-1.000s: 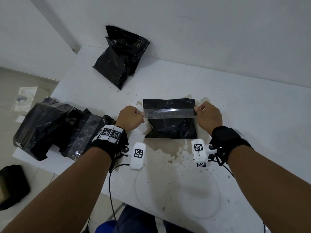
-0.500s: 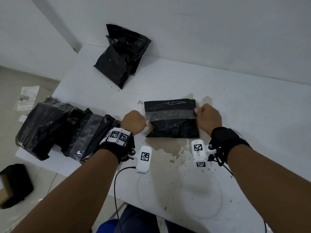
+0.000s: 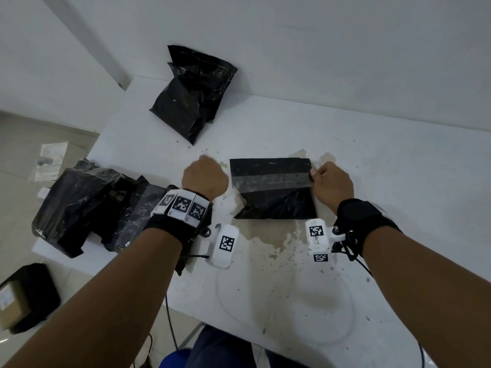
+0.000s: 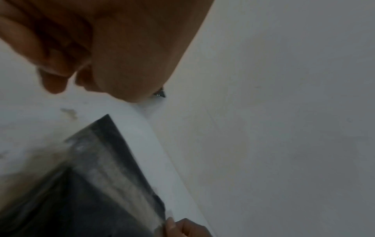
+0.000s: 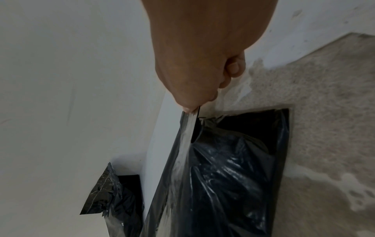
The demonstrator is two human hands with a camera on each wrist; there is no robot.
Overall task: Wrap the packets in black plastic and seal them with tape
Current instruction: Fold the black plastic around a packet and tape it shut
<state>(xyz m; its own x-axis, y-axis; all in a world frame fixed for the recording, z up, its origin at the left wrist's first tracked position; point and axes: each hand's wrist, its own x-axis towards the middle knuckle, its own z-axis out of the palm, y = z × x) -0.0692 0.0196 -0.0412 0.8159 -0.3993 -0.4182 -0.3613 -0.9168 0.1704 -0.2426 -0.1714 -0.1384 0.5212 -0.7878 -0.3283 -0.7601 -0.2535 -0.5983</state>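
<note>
head view: taped black packet [image 3: 273,188] on stained white table [image 3: 398,181]

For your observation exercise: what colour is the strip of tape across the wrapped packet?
Clear, greyish against the black plastic: the tape across the packet, best in the head view.

The packet [image 3: 273,189] in the middle is wrapped in thin black plastic, glossy and creased, catching small glints. Across it runs a strip of clear tape [image 3: 271,180], smooth and greyish with sheen. The table [image 3: 398,181] is white and matt, its coating worn to rough, brownish blotches. The wrist straps [image 3: 366,221] look like matt black cloth.
</note>
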